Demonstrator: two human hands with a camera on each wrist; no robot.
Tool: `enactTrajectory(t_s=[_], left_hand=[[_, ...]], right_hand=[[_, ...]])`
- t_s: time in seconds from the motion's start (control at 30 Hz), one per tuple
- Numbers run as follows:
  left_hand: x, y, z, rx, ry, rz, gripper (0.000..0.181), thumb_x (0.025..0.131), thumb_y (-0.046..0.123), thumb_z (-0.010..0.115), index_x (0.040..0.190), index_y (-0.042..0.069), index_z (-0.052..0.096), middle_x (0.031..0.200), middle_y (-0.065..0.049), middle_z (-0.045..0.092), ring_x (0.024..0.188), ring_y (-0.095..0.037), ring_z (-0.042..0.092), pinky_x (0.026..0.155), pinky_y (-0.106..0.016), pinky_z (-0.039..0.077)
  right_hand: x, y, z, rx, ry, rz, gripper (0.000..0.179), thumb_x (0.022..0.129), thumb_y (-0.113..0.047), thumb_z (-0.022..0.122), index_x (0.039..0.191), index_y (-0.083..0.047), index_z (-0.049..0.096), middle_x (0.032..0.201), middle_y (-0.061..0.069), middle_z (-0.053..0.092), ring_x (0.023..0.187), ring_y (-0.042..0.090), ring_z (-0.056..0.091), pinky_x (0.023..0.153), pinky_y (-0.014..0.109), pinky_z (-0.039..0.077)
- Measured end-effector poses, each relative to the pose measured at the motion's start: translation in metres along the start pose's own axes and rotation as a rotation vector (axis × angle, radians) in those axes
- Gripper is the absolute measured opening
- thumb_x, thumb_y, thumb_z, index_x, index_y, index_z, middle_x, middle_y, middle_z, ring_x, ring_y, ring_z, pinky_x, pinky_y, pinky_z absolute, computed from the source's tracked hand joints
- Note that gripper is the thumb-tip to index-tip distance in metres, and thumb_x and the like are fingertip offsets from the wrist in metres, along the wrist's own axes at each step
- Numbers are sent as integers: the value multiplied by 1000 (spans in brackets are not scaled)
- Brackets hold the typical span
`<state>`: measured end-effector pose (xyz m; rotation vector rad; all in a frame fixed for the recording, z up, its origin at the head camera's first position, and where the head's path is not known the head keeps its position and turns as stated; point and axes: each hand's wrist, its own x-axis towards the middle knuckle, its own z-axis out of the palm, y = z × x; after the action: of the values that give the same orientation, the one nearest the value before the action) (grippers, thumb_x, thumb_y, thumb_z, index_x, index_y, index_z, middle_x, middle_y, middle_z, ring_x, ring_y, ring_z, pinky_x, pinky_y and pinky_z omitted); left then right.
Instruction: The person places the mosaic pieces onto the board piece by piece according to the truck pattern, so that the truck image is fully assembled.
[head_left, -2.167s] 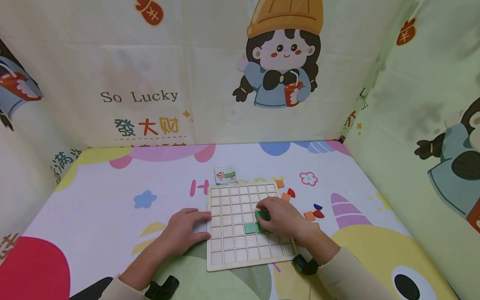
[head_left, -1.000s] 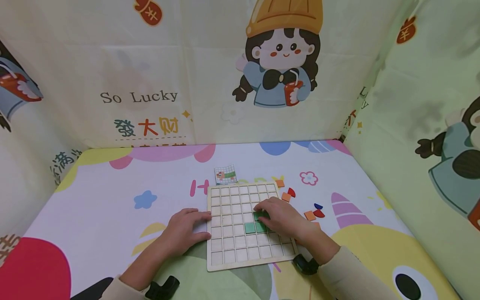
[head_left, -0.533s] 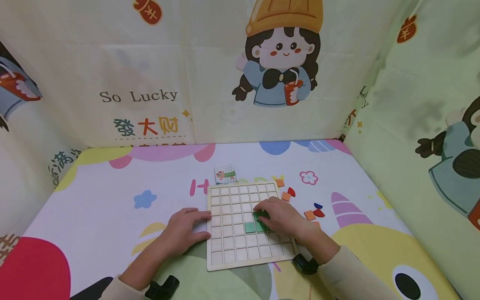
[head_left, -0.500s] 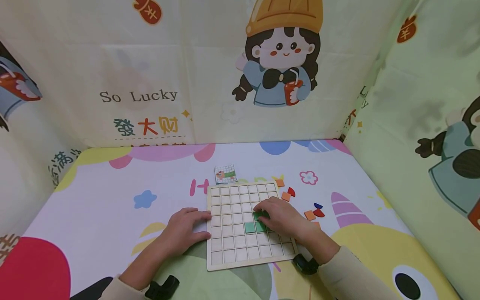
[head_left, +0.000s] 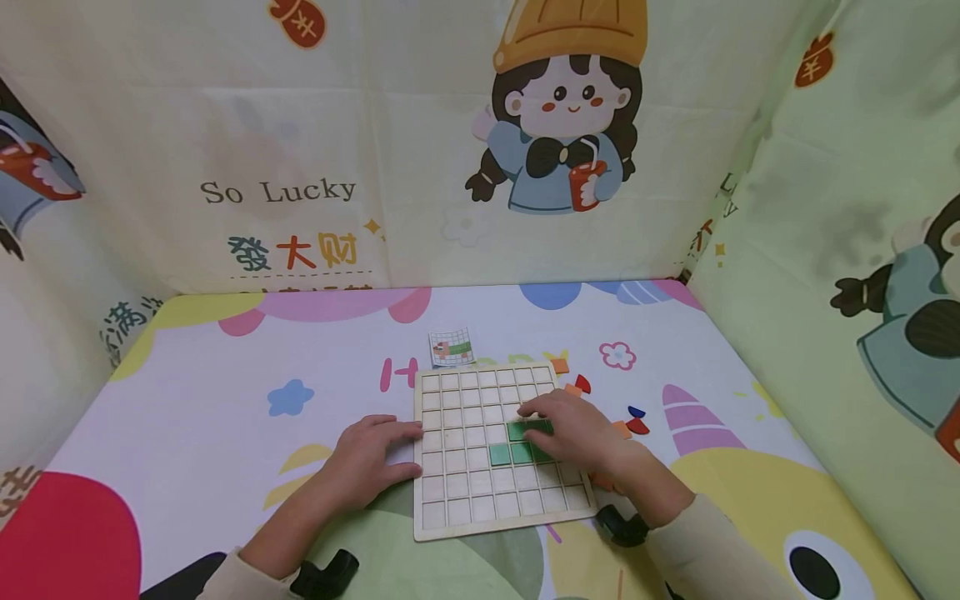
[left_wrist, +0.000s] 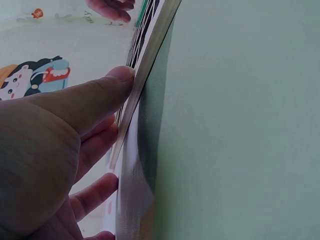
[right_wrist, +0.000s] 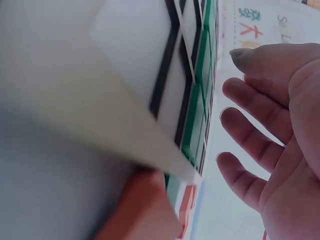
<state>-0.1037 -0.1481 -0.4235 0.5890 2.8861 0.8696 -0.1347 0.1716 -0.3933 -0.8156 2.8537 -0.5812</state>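
A pale wooden grid board (head_left: 455,531) lies flat on the table. Several green square tiles (head_left: 498,454) sit in its cells, in two rows right of the middle. My left hand (head_left: 372,458) rests against the board's left edge, thumb and fingertips touching it, as the left wrist view also shows. Over the board's right part hovers my right hand (head_left: 581,429), hiding some of the green tiles. In the right wrist view the right hand's loosely bent fingers (right_wrist: 250,131) hold nothing and are apart from the board.
A small printed picture card (head_left: 451,348) lies behind the board. To the right are loose orange squares (head_left: 559,366), red pieces (head_left: 637,426) and a blue piece (head_left: 636,412). Patterned cloth walls (head_left: 420,150) rise behind and beside the table.
My right hand has lifted slightly and moved right, away from the green tiles, so more of them show in both rows. The left hand and the board have stayed put.
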Motion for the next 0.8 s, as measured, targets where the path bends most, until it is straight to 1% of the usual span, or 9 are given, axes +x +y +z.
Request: enactTrajectory(t_s=[0.07,0.2,0.37,0.5,0.57,0.8], left_hand=[[0,0,0,1,-2,0,46,82,25,83,124,14,71,128,-2,66,127,-37,49,102,-58,38],[0,0,0,2,-3,1,46,82,25,83,125,13,71,128,-2,66,127,-37,49,102,-58,38],[0,0,0,-1,-2,-1,46,82,25,83,124,13,71,127,-2,66,127,-37,49,102,-58,38],[0,0,0,-3,-3,-7,46,82,25,83,124,14,71,127,-1,66,126,-36,49,102,-57,38],[0,0,0,-5,-3,-8,46,82,25,83,124,14,71,127,-1,66,126,-36,49,102,-57,38],[1,0,1,-5,-3,-9,46,82,25,84,125,14,71,128,0,66,126,-36,49,102,-57,38]], right_hand=[[-2,3,-3,5,8,2,31,91,-17,73,120,-8,70,113,4,68,103,24,59,88,42,52],[-7,7,-8,26,11,38,33,91,-16,73,122,-7,69,116,3,66,104,23,60,88,41,52],[-13,12,-13,26,23,76,34,90,-15,74,122,-6,68,115,5,66,102,25,62,90,45,52],[-19,19,-15,36,34,97,32,90,-14,73,121,-6,68,115,4,67,103,26,63,92,48,51],[-23,22,-15,42,36,122,32,91,-14,72,121,-8,68,116,3,67,105,26,62,93,48,50],[-31,31,-20,26,31,173,30,91,-12,71,121,-9,67,113,3,67,102,27,61,88,48,52]])
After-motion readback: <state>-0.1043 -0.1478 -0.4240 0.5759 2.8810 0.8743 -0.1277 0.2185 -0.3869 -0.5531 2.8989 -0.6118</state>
